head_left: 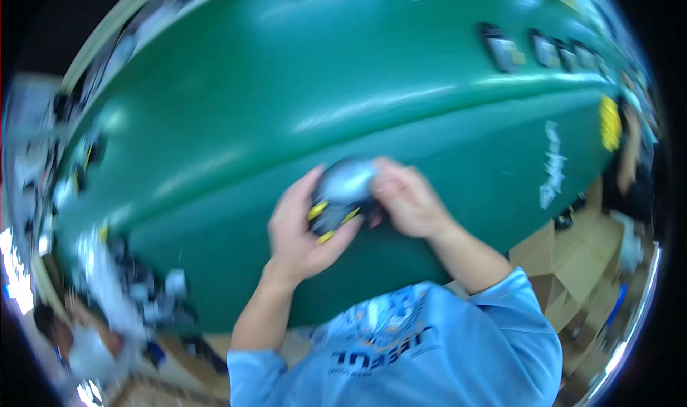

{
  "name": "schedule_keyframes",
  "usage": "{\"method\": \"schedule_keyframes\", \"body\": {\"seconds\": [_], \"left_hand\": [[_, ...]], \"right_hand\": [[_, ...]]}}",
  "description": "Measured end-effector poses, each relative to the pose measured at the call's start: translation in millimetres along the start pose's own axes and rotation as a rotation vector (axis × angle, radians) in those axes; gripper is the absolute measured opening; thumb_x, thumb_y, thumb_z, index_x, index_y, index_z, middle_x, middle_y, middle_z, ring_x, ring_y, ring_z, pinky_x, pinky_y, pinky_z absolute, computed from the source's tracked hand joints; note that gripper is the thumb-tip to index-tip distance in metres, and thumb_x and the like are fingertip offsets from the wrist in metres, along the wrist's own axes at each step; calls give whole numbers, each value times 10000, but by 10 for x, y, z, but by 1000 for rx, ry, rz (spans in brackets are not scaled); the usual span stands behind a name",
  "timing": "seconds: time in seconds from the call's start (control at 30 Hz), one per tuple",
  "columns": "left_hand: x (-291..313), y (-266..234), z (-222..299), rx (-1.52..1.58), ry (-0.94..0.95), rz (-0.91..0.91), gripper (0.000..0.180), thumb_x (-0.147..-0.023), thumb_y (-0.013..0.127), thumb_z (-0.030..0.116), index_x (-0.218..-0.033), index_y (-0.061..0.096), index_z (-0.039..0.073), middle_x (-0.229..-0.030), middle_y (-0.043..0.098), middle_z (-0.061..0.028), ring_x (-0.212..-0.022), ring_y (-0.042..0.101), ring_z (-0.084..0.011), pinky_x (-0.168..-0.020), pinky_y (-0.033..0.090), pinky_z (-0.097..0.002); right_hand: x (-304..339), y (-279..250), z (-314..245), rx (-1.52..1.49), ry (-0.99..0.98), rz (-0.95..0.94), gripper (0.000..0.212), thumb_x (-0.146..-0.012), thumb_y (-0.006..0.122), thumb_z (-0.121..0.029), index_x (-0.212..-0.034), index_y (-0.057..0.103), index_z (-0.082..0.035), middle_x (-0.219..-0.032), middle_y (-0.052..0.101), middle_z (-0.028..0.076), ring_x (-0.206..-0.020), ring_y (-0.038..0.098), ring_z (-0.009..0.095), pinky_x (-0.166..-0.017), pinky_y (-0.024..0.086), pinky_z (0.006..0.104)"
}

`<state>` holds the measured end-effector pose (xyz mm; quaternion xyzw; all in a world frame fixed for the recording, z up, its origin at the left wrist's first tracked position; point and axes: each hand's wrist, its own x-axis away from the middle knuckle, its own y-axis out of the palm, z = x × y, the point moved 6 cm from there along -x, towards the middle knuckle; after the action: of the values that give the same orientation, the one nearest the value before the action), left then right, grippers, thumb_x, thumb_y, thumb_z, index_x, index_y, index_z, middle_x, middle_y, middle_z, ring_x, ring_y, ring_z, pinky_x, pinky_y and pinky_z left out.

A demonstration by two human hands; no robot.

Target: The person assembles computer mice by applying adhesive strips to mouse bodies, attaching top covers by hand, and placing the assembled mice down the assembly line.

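Note:
A rounded black device (345,185) with a shiny grey top and yellow parts is held in front of my chest, above the green table (236,278). My left hand (297,228) wraps around its left and lower side, with the thumb close to the yellow parts. My right hand (409,198) grips it at the upper right, fingers curled against its edge. Motion blur smears the device, so its exact kind cannot be made out. Its underside is hidden by my hands.
Several dark-and-grey devices (503,49) stand in a row at the far right. White strips (552,165) and a yellow bundle (610,123) lie nearer on that side. Dark parts and clear plastic (147,285) crowd the left end. Cardboard boxes (583,264) stand lower right. People sit at both ends.

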<state>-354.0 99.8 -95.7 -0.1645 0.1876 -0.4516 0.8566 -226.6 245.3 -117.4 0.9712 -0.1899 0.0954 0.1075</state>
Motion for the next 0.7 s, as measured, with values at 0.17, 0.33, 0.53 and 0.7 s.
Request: {"method": "schedule_keyframes", "body": {"seconds": [0.17, 0.33, 0.53, 0.7], "left_hand": [[-766, -748, -46, -548, 97, 259, 696, -892, 832, 262, -1438, 579, -87, -1164, 655, -233, -1077, 648, -389, -979, 531, -458], [-1072, -642, -229, -757, 247, 153, 760, -918, 832, 297, -1538, 518, -9, -1599, 491, -274, -1431, 449, -469, -1196, 371, -551], [-537, 10, 68, -462, 348, -149, 628, -810, 868, 193, -1367, 635, 18, -1533, 555, -238, -1384, 511, -450, -1164, 409, -548], [-514, 210, 172, -337, 372, -203, 534, -812, 892, 221, -1263, 694, 12, -1404, 637, -218, -1261, 585, -431, -1070, 492, -521]], "right_hand": [[135, -514, -375, 403, -325, 238, 353, -1069, 669, -248, -1344, 694, -28, -822, 758, 85, -696, 710, 187, -682, 580, 356], [644, -1542, -764, 1108, -495, 639, 276, -968, 771, -214, -1182, 764, -42, -1012, 746, 153, -924, 698, 321, -805, 561, 428], [950, -2605, -819, 995, -266, 1011, 437, -961, 802, -330, -1288, 732, -49, -1196, 759, 166, -1143, 693, 348, -956, 546, 462], [-164, -2933, -636, 1292, -257, 942, 924, -824, 891, -517, -1536, 559, -32, -1481, 631, 241, -1305, 617, 442, -1140, 487, 490]]}}
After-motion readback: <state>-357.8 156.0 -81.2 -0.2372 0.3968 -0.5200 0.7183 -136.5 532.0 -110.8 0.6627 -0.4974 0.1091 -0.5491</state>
